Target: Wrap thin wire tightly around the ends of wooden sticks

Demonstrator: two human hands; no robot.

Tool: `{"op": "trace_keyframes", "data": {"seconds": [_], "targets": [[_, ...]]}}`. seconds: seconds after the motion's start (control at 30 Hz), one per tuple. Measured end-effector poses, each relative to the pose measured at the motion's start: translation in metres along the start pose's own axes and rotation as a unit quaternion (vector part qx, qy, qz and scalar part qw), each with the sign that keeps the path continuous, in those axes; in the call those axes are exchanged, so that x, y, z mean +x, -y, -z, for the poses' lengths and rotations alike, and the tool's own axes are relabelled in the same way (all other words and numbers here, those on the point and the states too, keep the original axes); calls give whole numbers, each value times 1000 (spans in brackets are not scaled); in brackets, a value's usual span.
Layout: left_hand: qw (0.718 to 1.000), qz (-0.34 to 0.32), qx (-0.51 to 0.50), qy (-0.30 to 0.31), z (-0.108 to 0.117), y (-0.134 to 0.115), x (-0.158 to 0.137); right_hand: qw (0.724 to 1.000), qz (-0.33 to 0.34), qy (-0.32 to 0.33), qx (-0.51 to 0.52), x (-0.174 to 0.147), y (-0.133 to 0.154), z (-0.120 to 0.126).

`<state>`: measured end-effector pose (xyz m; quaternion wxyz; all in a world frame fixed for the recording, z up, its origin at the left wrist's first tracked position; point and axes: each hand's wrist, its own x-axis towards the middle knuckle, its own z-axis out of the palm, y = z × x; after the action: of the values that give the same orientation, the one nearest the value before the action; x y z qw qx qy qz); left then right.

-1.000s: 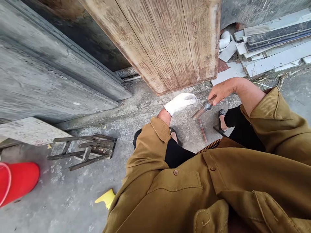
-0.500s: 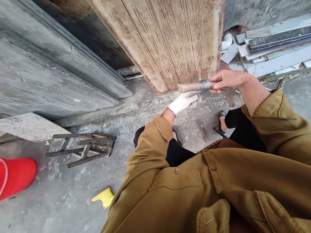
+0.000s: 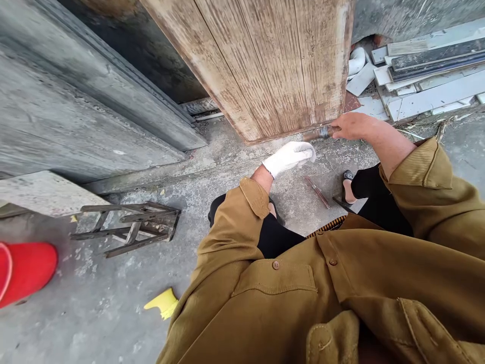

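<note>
My right hand (image 3: 350,126) is bare and closed on one end of a wooden tool (image 3: 312,135) wound with metal wire. The tool is low, close to the bottom edge of a worn plank panel (image 3: 280,76); its far side is hidden by my hand. To the left of it my left hand (image 3: 290,157), in a white glove, has its fingers curled together. Whether anything is inside them I cannot make out. A thin reddish-brown rod-like tool (image 3: 317,192) lies on the concrete between my feet.
Grey boards (image 3: 94,111) lean at the left, with a small wooden stool (image 3: 132,225) on its side below them. A red bucket (image 3: 30,270) stands at the far left. A yellow scrap (image 3: 163,303) lies on the floor. White strips (image 3: 432,98) are stacked at the right.
My right hand has lowered the wire-wound wooden tool toward the floor by the panel's base. The rod-like tool on the ground has turned and shifted slightly. My left hand has barely moved.
</note>
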<state>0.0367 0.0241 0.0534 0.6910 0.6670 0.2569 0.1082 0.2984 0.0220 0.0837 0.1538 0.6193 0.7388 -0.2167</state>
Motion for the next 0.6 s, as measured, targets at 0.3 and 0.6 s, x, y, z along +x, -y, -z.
{"op": "trace_keyframes", "data": {"seconds": [0.3,0.6], "targets": [[994,-15,39,-105,21,16,2,906,263,248,219,-26,14,17],[998,-23,24,-46,-2,6,3,760,125,-152,619,-32,7,27]]}}
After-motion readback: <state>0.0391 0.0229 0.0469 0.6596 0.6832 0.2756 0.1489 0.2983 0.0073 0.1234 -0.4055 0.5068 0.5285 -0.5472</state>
